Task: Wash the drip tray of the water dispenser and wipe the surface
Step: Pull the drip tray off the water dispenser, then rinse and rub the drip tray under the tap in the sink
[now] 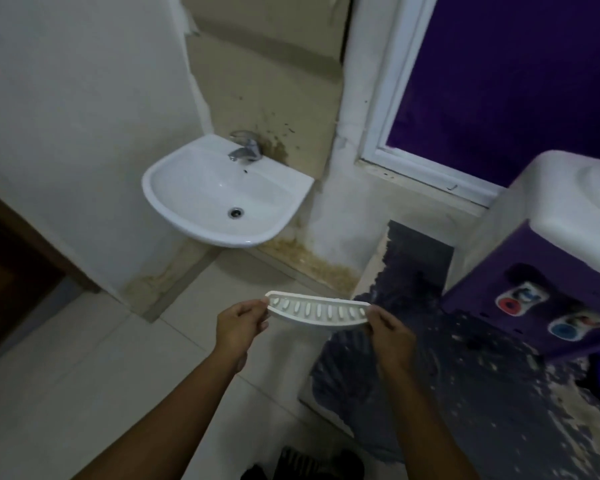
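A white curved drip tray (317, 310) with a row of slots is held level in front of me, above the floor. My left hand (240, 324) pinches its left end and my right hand (390, 332) pinches its right end. The water dispenser (548, 258), purple with a white top, stands at the right with a red tap (510, 304) and a blue tap (565, 330) on its front. A white wall-mounted sink (174, 188) with a metal faucet (245, 148) hangs ahead and to the left, well beyond the tray.
A window with a white frame (426, 168) is behind the dispenser. A dark worn mat (465, 393) covers the floor at the right, pale tiles (101, 375) at the left. A brown door (11, 271) stands at the far left. Stained wall lies below the sink.
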`<state>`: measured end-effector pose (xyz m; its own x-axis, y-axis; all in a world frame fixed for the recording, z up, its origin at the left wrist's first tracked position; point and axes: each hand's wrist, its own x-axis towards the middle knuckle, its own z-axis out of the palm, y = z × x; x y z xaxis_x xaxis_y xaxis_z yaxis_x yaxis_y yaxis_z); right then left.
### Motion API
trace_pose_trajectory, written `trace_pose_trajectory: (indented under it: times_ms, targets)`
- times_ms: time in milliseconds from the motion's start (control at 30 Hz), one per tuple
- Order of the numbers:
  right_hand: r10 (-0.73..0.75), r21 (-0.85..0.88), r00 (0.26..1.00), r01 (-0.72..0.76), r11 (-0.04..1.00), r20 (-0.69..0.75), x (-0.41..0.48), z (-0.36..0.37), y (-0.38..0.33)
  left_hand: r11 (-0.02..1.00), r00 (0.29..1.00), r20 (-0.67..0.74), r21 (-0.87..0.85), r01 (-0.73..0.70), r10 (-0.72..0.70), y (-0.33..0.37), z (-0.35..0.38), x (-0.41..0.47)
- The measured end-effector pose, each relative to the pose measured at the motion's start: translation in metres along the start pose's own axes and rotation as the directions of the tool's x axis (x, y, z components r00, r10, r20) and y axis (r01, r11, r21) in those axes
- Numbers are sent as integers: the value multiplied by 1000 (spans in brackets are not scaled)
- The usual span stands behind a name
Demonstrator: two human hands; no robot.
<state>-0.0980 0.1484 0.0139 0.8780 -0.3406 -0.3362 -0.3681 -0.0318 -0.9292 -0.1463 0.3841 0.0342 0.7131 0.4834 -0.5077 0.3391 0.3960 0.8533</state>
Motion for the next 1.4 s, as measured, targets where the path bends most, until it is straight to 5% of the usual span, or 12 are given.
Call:
trace_pose_trajectory:
  times_ms: [633, 1133, 1400]
  targets:
    - [-47, 44, 971, 38, 998, 234, 26, 218, -50, 994, 987, -123, -1, -108, 107, 104, -108, 134]
    - [92, 48, 919, -120, 992, 384, 96, 315, -66, 993, 997, -43, 108, -55, 60, 174, -92, 287]
    - [185, 193, 939, -247, 950, 291, 120, 355, -77, 957, 990, 132, 290, 5, -45, 198, -84, 365]
